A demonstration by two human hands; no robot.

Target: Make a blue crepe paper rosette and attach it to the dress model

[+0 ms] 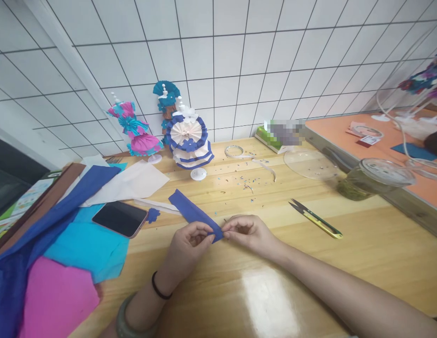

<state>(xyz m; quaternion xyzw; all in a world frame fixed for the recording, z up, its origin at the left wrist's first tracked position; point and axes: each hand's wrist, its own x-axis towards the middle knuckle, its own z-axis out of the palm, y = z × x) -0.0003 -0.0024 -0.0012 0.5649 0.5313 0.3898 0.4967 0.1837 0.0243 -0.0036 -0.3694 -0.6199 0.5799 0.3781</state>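
A folded strip of blue crepe paper slants over the wooden table, its near end raised between my hands. My left hand pinches that end between thumb and fingertips. From the other side, my right hand grips the same end, thumb against forefinger, close to the left fingertips. Left of the strip lie a small blue paper flower and a narrow white paper strip. Yellow-handled thread snips rest to the right of my right hand.
Paper-dressed figures stand at the back, one in blue and white, another in pink and teal. Coloured crepe sheets and a phone lie left. Tape, paper scraps and a lidded tub are further right.
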